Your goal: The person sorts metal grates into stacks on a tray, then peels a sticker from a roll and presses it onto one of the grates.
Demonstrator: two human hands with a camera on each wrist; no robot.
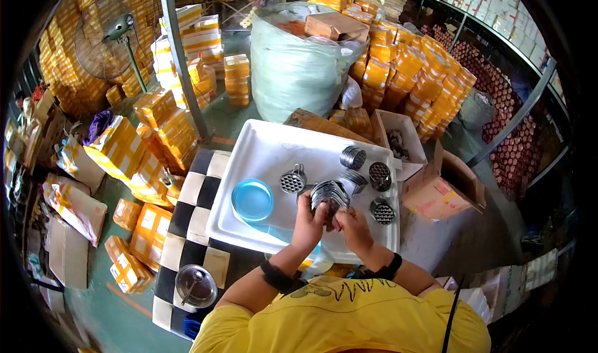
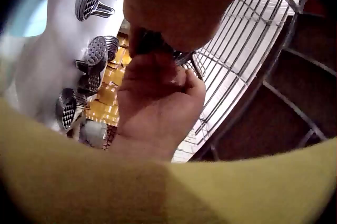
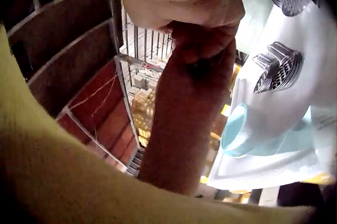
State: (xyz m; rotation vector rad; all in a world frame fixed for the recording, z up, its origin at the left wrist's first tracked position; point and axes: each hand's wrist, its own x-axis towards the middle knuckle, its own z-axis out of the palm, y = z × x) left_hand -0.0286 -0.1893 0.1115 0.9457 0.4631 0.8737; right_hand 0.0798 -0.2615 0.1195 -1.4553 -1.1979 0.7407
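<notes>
Nested stack of round, silver-grey metal pieces with fanned rims (image 1: 329,194) is held above the near part of a large white rectangular plastic tray (image 1: 265,144), between the person's two hands. The left hand (image 1: 308,225) grasps the stack from its left side, with the fingers curled around it and the thumb against its near face. The right hand (image 1: 355,231) grips the stack's lower right end with bent fingers; the exact finger contact is hidden in both wrist views. Neither hand is spread. Similar stacks of patterned metal pieces (image 1: 382,211) rest in the tray's right half, and another, smaller group (image 1: 293,180) lies near its middle. At the tray's left side sits a pale-blue cylindrical object (image 1: 252,198). Left of the tray, a round silver metal bowl (image 1: 208,295) stands on a black-and-white checkered surface (image 1: 194,208).
</notes>
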